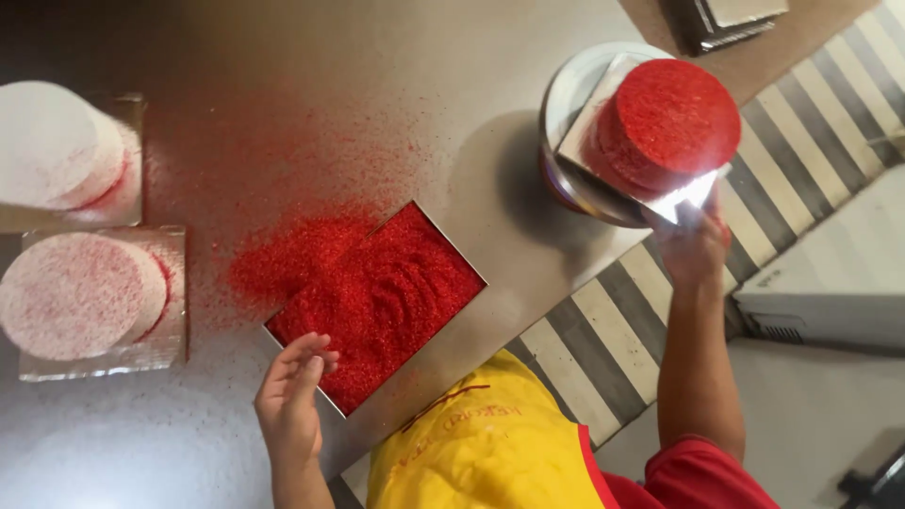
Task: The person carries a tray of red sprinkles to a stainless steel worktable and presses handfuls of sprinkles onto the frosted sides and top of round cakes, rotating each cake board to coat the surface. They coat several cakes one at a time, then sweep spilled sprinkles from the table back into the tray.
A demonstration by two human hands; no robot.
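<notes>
My right hand (693, 247) grips the near corner of a square silver board (686, 196) that carries a round cake (671, 121) fully coated in red crumbs. The board is tilted over a metal turntable (573, 87) at the table's right edge. My left hand (292, 394) hovers at the near corner of a shallow square tray (452, 325) filled with red crumbs (377, 300). Its fingers are loosely cupped and I see nothing in them.
Red crumbs are scattered over the steel table (283, 85) left of the tray. Two white round cakes (57, 141) (80, 292) sit on silver boards at the far left. Spare boards (726, 19) are stacked top right. A white appliance (830, 273) stands on the striped floor (603, 339).
</notes>
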